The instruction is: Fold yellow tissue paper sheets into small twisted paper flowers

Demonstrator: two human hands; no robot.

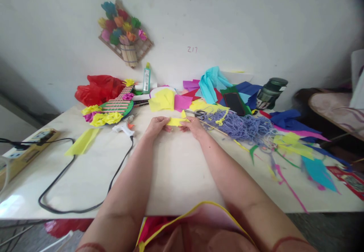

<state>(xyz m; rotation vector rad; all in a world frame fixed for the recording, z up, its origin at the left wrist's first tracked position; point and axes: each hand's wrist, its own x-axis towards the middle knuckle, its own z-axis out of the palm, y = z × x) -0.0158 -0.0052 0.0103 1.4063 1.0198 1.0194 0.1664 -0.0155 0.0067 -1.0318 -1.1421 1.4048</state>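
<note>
Between my two hands, over the middle of the table, stretches a short strip of yellow crepe paper (175, 122). My left hand (159, 125) pinches its left end. At the other end my right hand (191, 126) grips it with thumb and fingers, and a small yellow tip sticks up there. Just beyond my right hand lie dark-handled scissors (199, 113) and a thin stick (214, 127). A white glue gun (124, 129) rests to the left of my left hand. Farther left lies a loose yellow paper strip (83, 141).
A guitar-shaped craft (116, 106) with paper flowers stands at the back left near a green bottle (146, 79). Purple yarn (241, 125), a phone (234, 104), paper scraps and a dark jar (271, 93) crowd the right. A black cord (54, 189) loops from a power strip (27, 151).
</note>
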